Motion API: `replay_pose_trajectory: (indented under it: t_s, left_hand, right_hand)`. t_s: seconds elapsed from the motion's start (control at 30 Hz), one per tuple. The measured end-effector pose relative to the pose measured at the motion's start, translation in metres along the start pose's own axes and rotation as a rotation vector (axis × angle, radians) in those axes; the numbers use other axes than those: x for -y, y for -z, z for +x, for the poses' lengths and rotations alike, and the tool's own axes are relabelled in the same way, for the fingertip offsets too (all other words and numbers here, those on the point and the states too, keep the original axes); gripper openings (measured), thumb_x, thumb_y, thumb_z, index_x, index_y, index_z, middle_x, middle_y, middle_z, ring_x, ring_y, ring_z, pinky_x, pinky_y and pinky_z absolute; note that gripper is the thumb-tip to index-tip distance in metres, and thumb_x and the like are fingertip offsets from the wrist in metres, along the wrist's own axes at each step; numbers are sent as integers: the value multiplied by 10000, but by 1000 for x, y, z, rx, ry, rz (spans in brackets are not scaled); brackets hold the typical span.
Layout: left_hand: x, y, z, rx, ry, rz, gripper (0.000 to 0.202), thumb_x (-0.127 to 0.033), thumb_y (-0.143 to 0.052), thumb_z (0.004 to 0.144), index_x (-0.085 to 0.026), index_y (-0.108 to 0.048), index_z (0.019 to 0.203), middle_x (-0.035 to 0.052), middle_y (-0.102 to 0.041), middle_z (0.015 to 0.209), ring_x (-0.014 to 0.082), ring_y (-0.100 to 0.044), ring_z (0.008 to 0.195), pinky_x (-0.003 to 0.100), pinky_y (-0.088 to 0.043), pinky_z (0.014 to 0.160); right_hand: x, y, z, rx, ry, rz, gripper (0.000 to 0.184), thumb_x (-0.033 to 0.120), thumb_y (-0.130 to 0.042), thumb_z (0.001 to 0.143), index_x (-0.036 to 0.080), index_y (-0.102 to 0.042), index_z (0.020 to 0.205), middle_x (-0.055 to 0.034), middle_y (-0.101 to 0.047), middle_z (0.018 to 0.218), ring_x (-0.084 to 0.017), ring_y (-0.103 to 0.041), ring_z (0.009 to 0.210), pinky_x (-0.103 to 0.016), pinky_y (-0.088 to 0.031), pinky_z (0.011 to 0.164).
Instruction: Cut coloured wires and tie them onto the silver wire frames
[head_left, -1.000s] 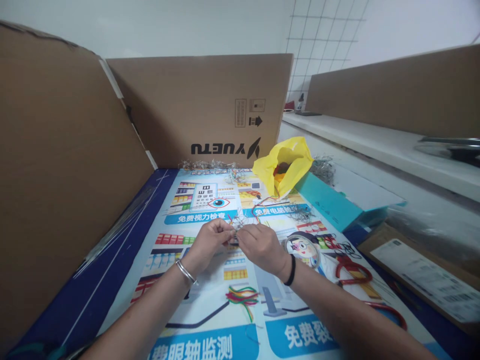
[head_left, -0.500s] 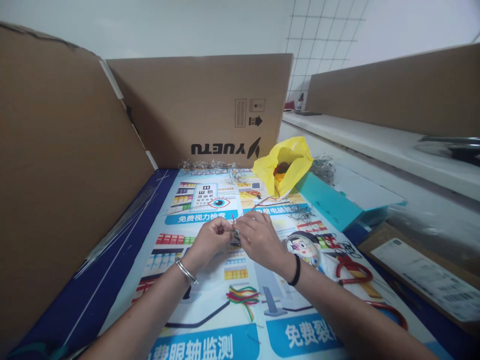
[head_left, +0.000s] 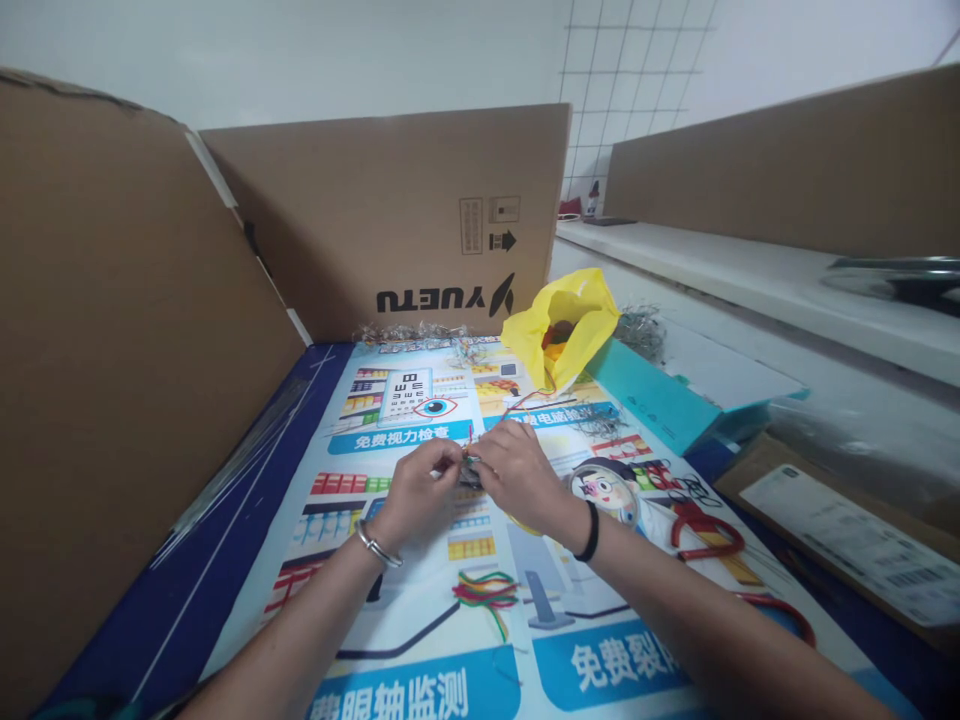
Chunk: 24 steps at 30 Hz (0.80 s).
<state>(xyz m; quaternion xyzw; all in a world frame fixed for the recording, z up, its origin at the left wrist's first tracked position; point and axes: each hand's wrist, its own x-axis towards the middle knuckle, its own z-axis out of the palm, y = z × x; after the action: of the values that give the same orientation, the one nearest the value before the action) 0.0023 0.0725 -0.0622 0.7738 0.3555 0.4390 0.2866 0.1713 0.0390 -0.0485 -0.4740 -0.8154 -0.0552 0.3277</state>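
Observation:
My left hand (head_left: 429, 484) and my right hand (head_left: 517, 472) meet over the printed sheet, fingertips pinched close together. Between them is a thin strand (head_left: 470, 436) with a reddish tip pointing up; whether it is wire or cord I cannot tell. A small dark grey piece (head_left: 470, 474) shows under the fingertips, mostly hidden. Behind my right hand, a thin reddish cord (head_left: 525, 402) runs toward a yellow bag (head_left: 583, 318) with orange and dark contents. A bundle of red, yellow and green cords (head_left: 486, 590) lies in front of my hands.
Cardboard panels (head_left: 352, 210) wall the back and left. Thin clear strips (head_left: 232, 470) lie along the left edge. To the right are a teal box (head_left: 660, 395), a labelled carton (head_left: 847, 545), a red-handled tool (head_left: 709, 532) and tangled silvery wire (head_left: 641, 332).
The camera view has shifted slightly. Both hands stay pinched at the same spot, with small finger movements, and a bit of yellow now shows under my right wrist.

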Motion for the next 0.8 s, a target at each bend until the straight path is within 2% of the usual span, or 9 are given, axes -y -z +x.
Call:
replay_pose_trajectory:
  t_s: [0.13, 0.33, 0.57, 0.8]
  left_hand:
    - [3, -2, -3, -19, -190, 134, 169, -69, -491, 754, -202, -594, 772, 24, -657, 810, 149, -611, 795, 257, -476, 718]
    - [11, -5, -7, 4, -329, 245, 228, -86, -475, 805, -231, -635, 878, 41, -694, 855, 162, -628, 846, 280, -483, 777]
    - [17, -4, -8, 30, -336, 306, 199, -154, -498, 828, -231, -669, 894, 76, -703, 936, 177, -633, 900, 294, -505, 802]
    - [18, -4, -6, 2, -359, 267, 204, -130, -497, 824, -234, -665, 875, 65, -699, 936, 170, -638, 919, 273, -516, 791]
  right_hand:
    - [-2, -4, 0, -47, -8, 47, 149, 134, -514, 849, 185, -650, 886, -42, -653, 835, -195, -495, 871, -349, -344, 802]
    - [-7, -9, 1, -79, -30, 95, 164, 120, -535, 839, 201, -667, 891, -34, -670, 834, -181, -522, 853, -335, -363, 791]
    - [-11, -6, 4, -19, -12, 134, 196, 128, -556, 840, 227, -668, 966, -28, -669, 844, -173, -534, 855, -319, -374, 775]
    - [-12, -6, 6, -19, -22, 134, 94, 146, -592, 827, 204, -659, 859, -19, -673, 828, -170, -539, 835, -320, -369, 801]
